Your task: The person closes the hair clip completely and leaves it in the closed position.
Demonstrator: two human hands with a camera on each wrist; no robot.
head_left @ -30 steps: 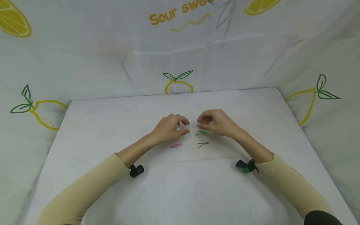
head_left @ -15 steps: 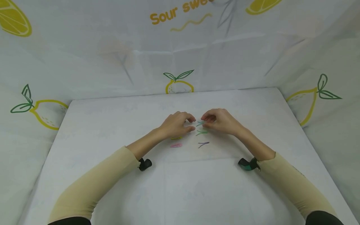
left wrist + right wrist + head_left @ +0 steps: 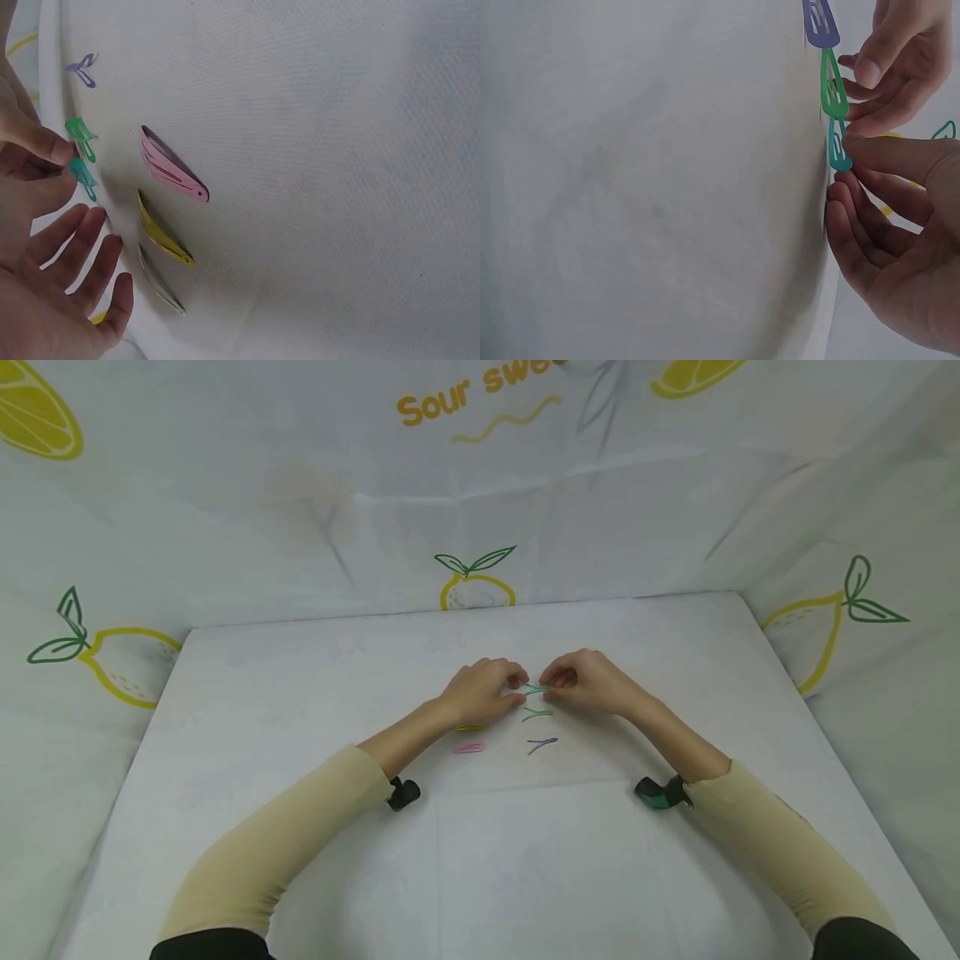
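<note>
My right hand pinches the wide end of a teal snap hair clip between thumb and index finger. The clip's two prongs stand apart and point toward my left hand. That hand has thumb and fingers spread beside the prongs; whether they touch is unclear. Nearer to me lie a green hair clip and a purple hair clip, both snapped open. In the left column are a pink hair clip, a yellow hair clip and a silver hair clip, which my left hand hides in the head view.
The clips lie on a white cloth-covered table. White curtains with lemon prints rise behind the table and along both sides. A black wrist camera sits on my left wrist, another black camera on my right.
My left hand has moved right, from above the left column to the teal clip's prongs. My right hand has shifted slightly right, and more of the teal clip now shows.
</note>
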